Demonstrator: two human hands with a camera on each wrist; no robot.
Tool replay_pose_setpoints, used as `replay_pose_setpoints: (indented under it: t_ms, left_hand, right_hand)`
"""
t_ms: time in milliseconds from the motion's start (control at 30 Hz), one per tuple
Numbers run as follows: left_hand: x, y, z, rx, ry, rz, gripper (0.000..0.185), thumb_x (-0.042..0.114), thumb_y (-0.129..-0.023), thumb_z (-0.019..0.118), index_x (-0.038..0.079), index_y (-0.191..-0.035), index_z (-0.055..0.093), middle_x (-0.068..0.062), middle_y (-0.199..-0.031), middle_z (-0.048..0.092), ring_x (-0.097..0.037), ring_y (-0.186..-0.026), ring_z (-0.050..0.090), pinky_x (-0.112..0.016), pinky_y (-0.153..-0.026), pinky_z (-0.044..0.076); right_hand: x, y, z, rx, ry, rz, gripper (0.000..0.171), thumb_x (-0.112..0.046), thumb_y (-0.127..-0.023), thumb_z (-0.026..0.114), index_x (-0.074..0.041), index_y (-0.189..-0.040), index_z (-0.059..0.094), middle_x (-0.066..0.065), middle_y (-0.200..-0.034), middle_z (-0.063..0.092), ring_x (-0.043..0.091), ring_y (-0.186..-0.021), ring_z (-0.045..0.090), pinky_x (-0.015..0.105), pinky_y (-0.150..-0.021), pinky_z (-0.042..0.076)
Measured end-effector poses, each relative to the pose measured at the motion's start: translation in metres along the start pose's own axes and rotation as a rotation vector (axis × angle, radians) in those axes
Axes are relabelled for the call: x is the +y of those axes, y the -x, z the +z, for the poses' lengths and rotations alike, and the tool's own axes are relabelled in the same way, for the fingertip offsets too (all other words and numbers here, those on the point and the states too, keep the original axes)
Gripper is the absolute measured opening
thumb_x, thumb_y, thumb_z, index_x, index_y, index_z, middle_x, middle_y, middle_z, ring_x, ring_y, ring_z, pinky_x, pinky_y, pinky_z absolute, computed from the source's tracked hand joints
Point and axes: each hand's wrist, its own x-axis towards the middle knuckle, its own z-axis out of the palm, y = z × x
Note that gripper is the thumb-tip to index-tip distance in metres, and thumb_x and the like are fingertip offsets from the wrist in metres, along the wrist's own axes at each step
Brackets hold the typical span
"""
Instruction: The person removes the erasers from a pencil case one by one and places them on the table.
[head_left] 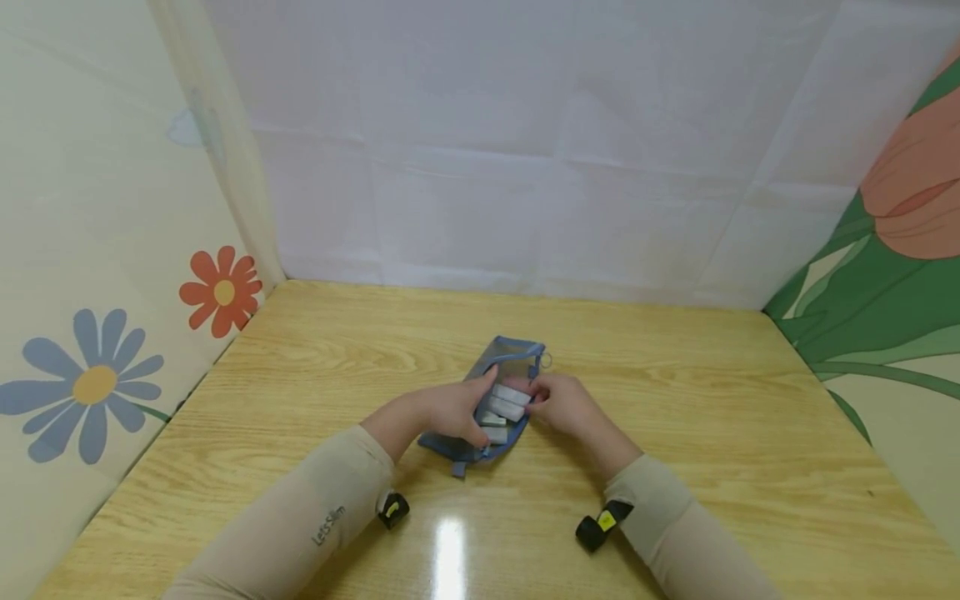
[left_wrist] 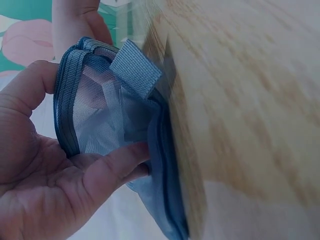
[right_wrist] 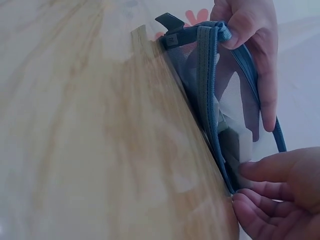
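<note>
A blue mesh zipper pouch (head_left: 480, 367) lies on the table with its mouth unzipped, facing right. Several whitish blocks (head_left: 509, 403) sit inside it, one near the mouth. My left hand (head_left: 448, 408) grips the pouch, its thumb on the upper rim and its fingers by the lower side, holding the mouth apart. At the opening, my right hand (head_left: 564, 403) pinches a white block (right_wrist: 244, 143), thumb against its end; the other fingertips curl near the pouch's edge and are partly hidden. A fabric tab (left_wrist: 136, 69) sticks out at the pouch's near end.
The wood-grain table (head_left: 712, 400) spreads around the pouch. A white sheet (head_left: 525, 167) hangs behind it, with flower-printed panels at left and right. A small metal ring (head_left: 546, 361) hangs from the pouch's far corner. Dark cameras (head_left: 592, 532) are strapped on both wrists.
</note>
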Motion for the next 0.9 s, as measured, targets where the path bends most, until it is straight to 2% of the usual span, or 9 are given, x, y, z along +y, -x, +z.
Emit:
replay_pose_setpoints:
  t_ms: [233,400,600,900]
  left_hand:
    - [0.0,0.001,-0.001,0.005,-0.027,0.004,0.11,0.023,-0.073,0.074,0.01,-0.147,-0.007,-0.013,-0.151,0.014,-0.02,-0.133,0.024,-0.035,-0.108,0.022]
    - [-0.001,0.0,0.0,0.008,-0.038,0.011,0.11,0.023,-0.073,0.073,0.009,-0.147,-0.007,-0.013,-0.151,0.014,-0.019,-0.133,0.023,-0.035,-0.108,0.021]
    - [-0.003,-0.002,0.0,0.005,-0.029,0.021,0.11,0.022,-0.073,0.074,0.008,-0.147,-0.007,-0.015,-0.151,0.013,-0.021,-0.134,0.023,-0.035,-0.108,0.022]
    - [-0.001,-0.001,0.0,0.01,-0.006,0.033,0.111,0.021,-0.072,0.075,0.008,-0.146,-0.007,-0.016,-0.149,0.017,-0.02,-0.133,0.024,-0.034,-0.108,0.022]
  right_hand:
    - [-0.004,0.001,-0.005,-0.017,-0.089,0.086,0.01,-0.017,-0.077,0.072,-0.011,-0.079,0.065,-0.001,-0.072,0.059,0.013,-0.064,0.053,0.025,-0.054,0.045]
    - [-0.002,0.0,-0.007,-0.004,-0.163,0.108,0.01,-0.015,-0.077,0.071,-0.009,-0.083,0.066,0.0,-0.073,0.062,0.013,-0.063,0.055,0.025,-0.054,0.046]
    - [-0.001,0.001,-0.01,0.024,-0.222,0.097,0.015,-0.01,-0.077,0.069,-0.005,-0.09,0.066,0.002,-0.074,0.063,0.012,-0.063,0.055,0.024,-0.056,0.046]
    - [-0.006,0.005,-0.024,0.04,-0.253,0.053,0.016,-0.01,-0.076,0.07,-0.003,-0.09,0.066,0.004,-0.077,0.063,0.013,-0.07,0.056,0.026,-0.063,0.047]
